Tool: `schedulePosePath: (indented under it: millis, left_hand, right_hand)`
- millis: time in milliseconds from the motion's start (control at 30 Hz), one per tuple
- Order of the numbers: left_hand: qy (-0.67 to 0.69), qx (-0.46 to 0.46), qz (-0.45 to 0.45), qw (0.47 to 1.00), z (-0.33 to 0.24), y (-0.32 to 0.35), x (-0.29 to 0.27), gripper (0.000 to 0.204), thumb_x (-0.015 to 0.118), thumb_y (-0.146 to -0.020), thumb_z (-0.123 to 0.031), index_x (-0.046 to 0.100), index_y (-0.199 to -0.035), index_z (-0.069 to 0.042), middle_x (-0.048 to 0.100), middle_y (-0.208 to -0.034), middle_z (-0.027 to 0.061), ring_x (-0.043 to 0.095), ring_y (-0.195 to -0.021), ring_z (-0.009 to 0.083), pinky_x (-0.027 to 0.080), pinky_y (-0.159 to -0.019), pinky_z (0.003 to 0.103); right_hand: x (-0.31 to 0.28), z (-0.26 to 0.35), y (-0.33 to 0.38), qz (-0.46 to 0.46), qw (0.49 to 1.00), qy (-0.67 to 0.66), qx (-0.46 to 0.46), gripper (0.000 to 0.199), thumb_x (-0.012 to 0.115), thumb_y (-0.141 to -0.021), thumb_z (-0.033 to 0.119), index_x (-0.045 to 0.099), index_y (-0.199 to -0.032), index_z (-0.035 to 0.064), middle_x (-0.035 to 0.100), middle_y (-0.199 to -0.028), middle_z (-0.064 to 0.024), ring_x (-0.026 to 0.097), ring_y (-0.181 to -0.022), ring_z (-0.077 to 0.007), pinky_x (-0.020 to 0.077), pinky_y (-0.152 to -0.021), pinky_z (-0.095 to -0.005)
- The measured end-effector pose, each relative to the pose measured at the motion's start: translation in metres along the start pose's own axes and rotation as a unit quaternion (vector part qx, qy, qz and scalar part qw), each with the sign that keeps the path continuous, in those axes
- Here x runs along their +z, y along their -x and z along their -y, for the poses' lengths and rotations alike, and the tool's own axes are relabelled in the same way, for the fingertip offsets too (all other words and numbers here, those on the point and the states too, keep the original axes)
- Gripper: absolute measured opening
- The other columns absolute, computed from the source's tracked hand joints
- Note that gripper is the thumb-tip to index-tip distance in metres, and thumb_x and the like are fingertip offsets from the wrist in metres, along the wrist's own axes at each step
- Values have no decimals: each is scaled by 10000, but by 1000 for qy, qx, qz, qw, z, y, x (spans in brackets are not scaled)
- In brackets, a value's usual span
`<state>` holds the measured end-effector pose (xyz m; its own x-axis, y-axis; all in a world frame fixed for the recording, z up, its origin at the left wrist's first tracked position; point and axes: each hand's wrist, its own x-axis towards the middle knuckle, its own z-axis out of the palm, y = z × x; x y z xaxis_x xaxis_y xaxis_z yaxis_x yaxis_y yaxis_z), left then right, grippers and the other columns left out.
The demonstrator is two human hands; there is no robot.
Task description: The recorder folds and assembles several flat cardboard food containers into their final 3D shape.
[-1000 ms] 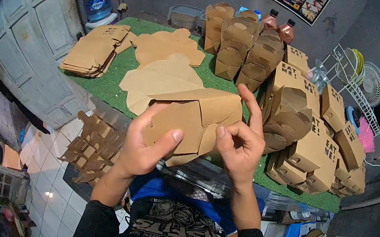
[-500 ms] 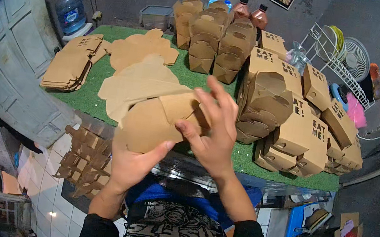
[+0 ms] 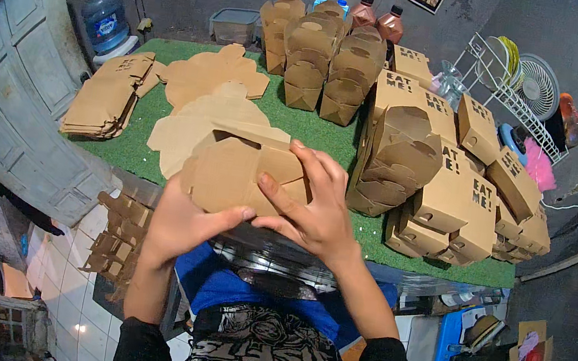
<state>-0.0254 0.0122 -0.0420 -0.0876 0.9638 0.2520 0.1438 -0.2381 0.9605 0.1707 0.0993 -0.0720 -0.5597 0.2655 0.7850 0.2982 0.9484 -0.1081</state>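
A partly folded brown cardboard food box (image 3: pixel 224 175) is held in front of me, above the near edge of the green-covered table. My left hand (image 3: pixel 185 218) grips its left and near side, thumb along the near edge and fingers hidden behind. With the thumb on a flap and the fingers bent round the right side, my right hand (image 3: pixel 315 206) also grips the box. Just beyond it lie flat, unfolded box blanks (image 3: pixel 219 76) with rounded flaps, partly covered by the box.
Folded flat cardboard pieces (image 3: pixel 106 98) are stacked at the left on the green mat (image 3: pixel 139 157). Tall nested open boxes (image 3: pixel 351 72) stand at the back, more nested ones (image 3: pixel 401 159) at the right. Beside them are piled closed boxes (image 3: pixel 450 202). A dish rack (image 3: pixel 522 102) stands far right.
My right hand has come down from its raised, spread pose and closed round the box's right side. The box has tilted flatter, and its flaps have shifted.
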Motion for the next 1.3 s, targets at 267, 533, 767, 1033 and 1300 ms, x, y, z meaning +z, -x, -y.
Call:
schedulePosePath:
  millis: [267,533,767,1033,1300]
  left_hand:
    - [113,87,-54,988,20,-7,-14,836,775,-760,-143,305,-1434,13,471,-1374,170,478,-1250,256,401,-1021,368]
    - [113,41,-17,993,62,-15,32,1287,870,-645,-168,-91,-1499,-94,226,-1488,210,316,-1355,307,342,-1076,429]
    - [-59,105,45,992,66,-35,20,1313,854,-646,-118,-154,-1486,-106,326,-1441,211,387,-1314,291,343,-1073,401]
    - [-157,128,126,971,73,-37,21,1342,862,-610,-126,-155,-1486,-92,182,-1512,264,267,-1393,348,283,-1110,414]
    - [-13,52,134,989,82,-79,39,1335,871,-587,-141,-108,-1489,-43,53,-1553,214,147,-1430,292,190,-1154,388]
  right_hand:
    - [8,0,2,-98,993,33,49,719,769,-694,438,545,-1324,174,429,-1358,-227,461,-1162,-376,369,-966,-466]
    - [27,22,2,-183,927,-143,295,1019,814,-717,308,207,-1470,-11,457,-1257,-207,458,-1162,-342,373,-997,-432]
    - [19,4,33,-140,837,-368,379,696,509,-960,409,264,-1460,-10,449,-1333,-176,437,-1226,-257,328,-1047,-383]
    - [41,-24,55,-46,762,-507,400,799,104,-965,616,143,-1503,26,287,-1509,-175,265,-1396,-276,163,-1138,-336]
    - [10,8,53,-73,816,-356,450,593,222,-1023,369,188,-1481,-6,325,-1483,-212,322,-1370,-279,233,-1109,-337]
